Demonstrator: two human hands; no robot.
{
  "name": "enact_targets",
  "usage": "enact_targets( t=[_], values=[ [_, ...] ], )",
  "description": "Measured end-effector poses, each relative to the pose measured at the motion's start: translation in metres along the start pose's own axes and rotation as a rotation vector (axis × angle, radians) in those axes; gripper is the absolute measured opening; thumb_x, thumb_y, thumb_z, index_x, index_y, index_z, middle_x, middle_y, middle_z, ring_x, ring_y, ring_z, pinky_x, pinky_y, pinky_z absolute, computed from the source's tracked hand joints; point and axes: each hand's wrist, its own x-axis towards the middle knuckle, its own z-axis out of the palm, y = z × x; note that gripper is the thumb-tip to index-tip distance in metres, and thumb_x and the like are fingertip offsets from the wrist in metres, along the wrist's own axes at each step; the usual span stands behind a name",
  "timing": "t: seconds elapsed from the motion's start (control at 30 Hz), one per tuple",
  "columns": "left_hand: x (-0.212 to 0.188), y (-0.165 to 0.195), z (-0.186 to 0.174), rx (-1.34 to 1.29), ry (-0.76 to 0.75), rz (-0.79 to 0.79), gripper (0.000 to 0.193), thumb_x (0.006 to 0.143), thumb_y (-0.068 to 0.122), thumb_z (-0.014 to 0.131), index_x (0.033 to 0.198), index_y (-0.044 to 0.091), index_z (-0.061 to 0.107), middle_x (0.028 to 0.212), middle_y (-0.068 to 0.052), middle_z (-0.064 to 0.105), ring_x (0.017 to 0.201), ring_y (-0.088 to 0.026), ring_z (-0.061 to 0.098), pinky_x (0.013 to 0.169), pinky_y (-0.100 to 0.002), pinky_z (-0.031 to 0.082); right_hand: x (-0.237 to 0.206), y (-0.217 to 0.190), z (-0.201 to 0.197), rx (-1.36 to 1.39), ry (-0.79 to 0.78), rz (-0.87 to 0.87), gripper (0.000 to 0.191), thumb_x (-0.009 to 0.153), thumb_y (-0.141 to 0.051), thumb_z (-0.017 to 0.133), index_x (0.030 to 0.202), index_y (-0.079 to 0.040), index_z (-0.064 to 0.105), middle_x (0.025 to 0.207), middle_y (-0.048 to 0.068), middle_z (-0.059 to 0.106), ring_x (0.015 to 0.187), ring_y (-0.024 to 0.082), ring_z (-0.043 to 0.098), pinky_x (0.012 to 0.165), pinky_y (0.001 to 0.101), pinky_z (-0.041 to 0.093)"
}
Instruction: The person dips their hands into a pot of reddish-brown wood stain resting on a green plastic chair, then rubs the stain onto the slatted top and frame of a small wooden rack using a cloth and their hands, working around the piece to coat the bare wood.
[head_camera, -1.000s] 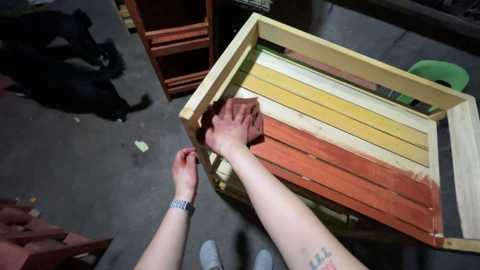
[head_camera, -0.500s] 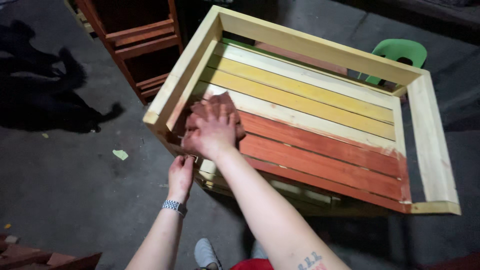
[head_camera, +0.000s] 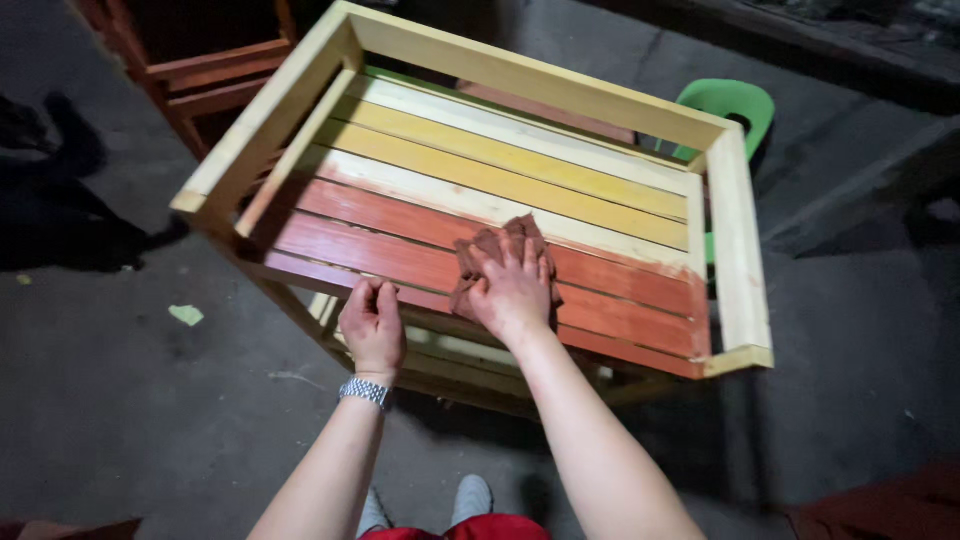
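A pale wooden frame (head_camera: 735, 250) with slats lies before me. The near slats (head_camera: 380, 245) are stained red-brown, the far slats (head_camera: 500, 170) are yellow and bare. My right hand (head_camera: 512, 290) presses a red-brown stained rag (head_camera: 500, 245) flat on the red slats near the middle. My left hand (head_camera: 372, 325), with a metal watch (head_camera: 363, 392) on its wrist, grips the near edge of the frame just left of the rag.
A green plastic chair (head_camera: 728, 105) stands behind the frame at the far right. A red-brown wooden piece of furniture (head_camera: 200, 85) is at the far left. A scrap of green paper (head_camera: 186, 314) lies on the grey concrete floor. My shoes (head_camera: 470, 498) show below.
My right hand has slid the rag from the frame's left corner toward the middle of the red slats. My left hand shifted right along the near edge.
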Motion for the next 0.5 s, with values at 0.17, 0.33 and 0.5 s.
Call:
enact_targets(
  t=[0.17,0.33,0.5],
  values=[
    [-0.022,0.003,0.035,-0.101,-0.060,-0.014,0.012,0.102,0.010,0.062,0.095,0.000,0.064,0.081,0.000,0.060,0.075,-0.007,0.053,0.068,-0.024,0.048,-0.029,0.066,-0.015,-0.048,0.013,0.086,0.057,0.085,-0.032,0.057,0.142,-0.033,0.058,0.164,0.007,0.031,0.150,0.042,0.024,0.122,0.0600,0.018],
    [-0.048,0.003,0.066,-0.120,-0.122,0.015,0.011,0.102,0.010,0.063,0.096,0.001,0.064,0.085,-0.001,0.063,0.079,-0.007,0.056,0.074,-0.024,0.050,-0.063,0.126,-0.036,-0.069,-0.009,0.260,0.059,0.083,-0.031,0.057,0.142,-0.034,0.057,0.165,0.001,0.030,0.153,0.041,0.021,0.119,0.0664,0.017],
    [-0.066,0.012,0.092,-0.126,-0.191,0.000,0.012,0.101,0.011,0.064,0.094,0.001,0.064,0.084,-0.001,0.066,0.077,-0.008,0.058,0.072,-0.024,0.051,-0.084,0.170,-0.046,-0.023,0.023,0.452,0.059,0.084,-0.031,0.056,0.143,-0.036,0.056,0.164,0.002,0.029,0.152,0.042,0.023,0.117,0.0731,0.016]
  ],
)
